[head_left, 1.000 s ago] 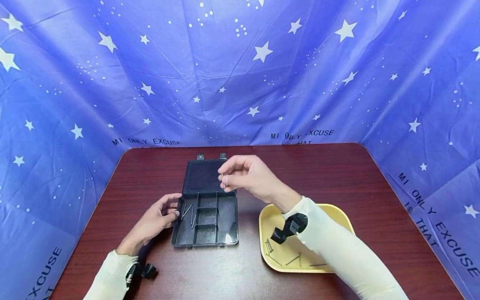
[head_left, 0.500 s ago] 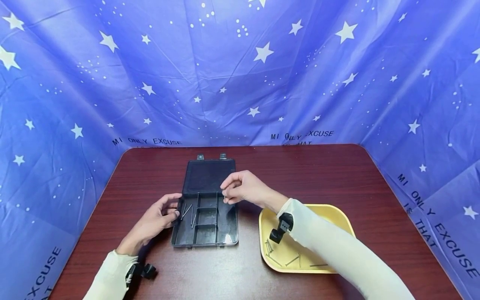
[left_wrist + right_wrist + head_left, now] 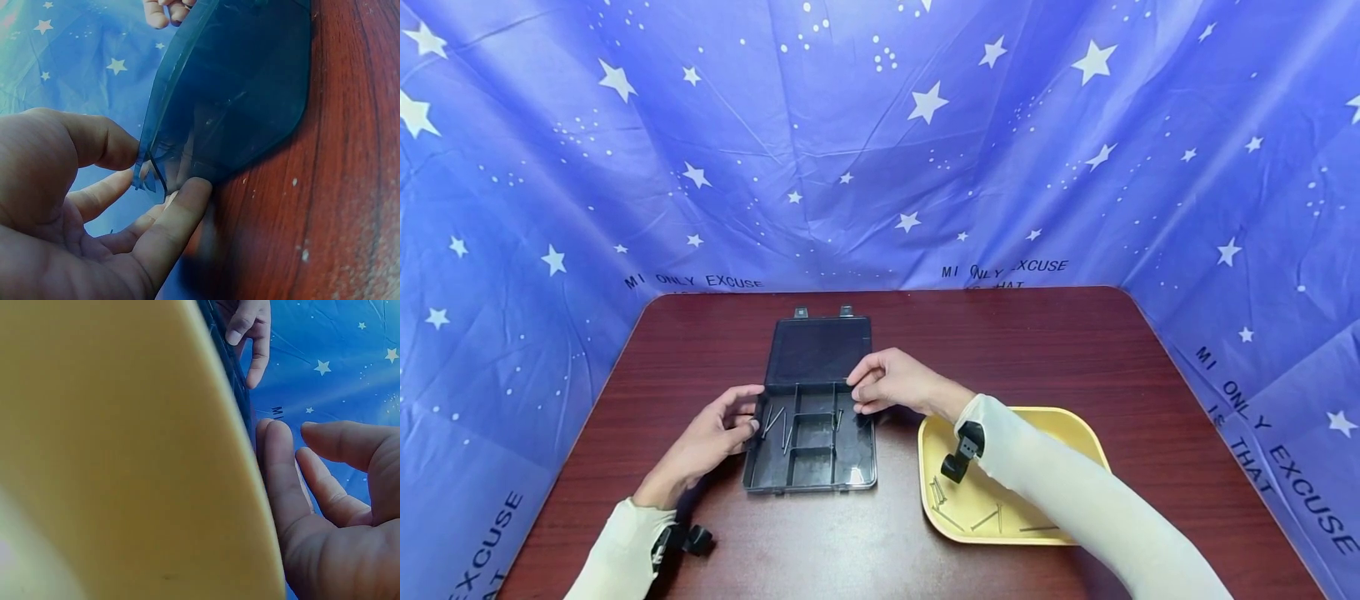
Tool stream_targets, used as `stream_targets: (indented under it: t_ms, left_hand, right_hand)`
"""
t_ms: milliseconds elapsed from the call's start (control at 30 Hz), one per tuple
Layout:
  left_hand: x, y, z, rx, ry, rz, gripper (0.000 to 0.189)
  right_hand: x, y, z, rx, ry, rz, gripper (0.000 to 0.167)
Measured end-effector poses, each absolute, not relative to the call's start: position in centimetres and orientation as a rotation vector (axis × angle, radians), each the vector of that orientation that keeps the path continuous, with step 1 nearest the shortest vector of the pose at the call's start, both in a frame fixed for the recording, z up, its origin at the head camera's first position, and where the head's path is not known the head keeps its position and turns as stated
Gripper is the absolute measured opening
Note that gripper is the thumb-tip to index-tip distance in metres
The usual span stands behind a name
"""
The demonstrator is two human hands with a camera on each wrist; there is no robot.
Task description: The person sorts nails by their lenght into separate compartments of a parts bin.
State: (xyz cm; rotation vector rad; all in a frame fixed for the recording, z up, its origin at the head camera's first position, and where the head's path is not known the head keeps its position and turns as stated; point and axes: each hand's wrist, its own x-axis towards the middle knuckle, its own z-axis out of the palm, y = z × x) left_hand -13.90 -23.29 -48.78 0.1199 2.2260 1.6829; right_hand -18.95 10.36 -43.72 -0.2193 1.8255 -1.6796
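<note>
A black plastic compartment box lies on the table with its lid folded back. My left hand grips its left wall, thumb and fingers on either side of the edge in the left wrist view. Several thin metal nails lie in the long left compartment. Another small nail shows near the divider of the right compartment. Over that compartment's back right corner is my right hand; its thumb and fingers stand apart with nothing between them in the right wrist view.
A yellow tray stands right of the box, partly under my right forearm. Several loose nails lie along its near side. The dark red wooden table is backed by a blue star-printed cloth.
My right hand came down and toward me to the right compartment and let go of the nail, which now lies there. The left hand stays on the box.
</note>
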Motion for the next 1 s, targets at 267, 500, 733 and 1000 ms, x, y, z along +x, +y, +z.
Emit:
stream_targets:
  t_ms: [267,500,733,1000]
  left_hand:
    - [-14.0,-23.3,-48.8,0.126,2.220,1.689,0.058]
    - [-14.0,-23.3,-48.7,0.136,2.220,1.697,0.057]
    - [-14.0,-23.5,-48.9,0.136,2.214,1.692,0.058]
    - [-13.9,-23.5,-49.1,0.135,2.196,1.707,0.059]
  right_hand:
    - [-19.0,11.0,-42.7,-0.240,1.823,-1.727,0.036]
    - [-18.0,13.2,-40.5,-0.290,1.857,-1.793,0.028]
    - [-16.6,16.6,-37.4,-0.335,1.958,-1.807,0.025]
    - [-14.8,20.2,-35.3,-0.427,2.108,-1.634,0.025]
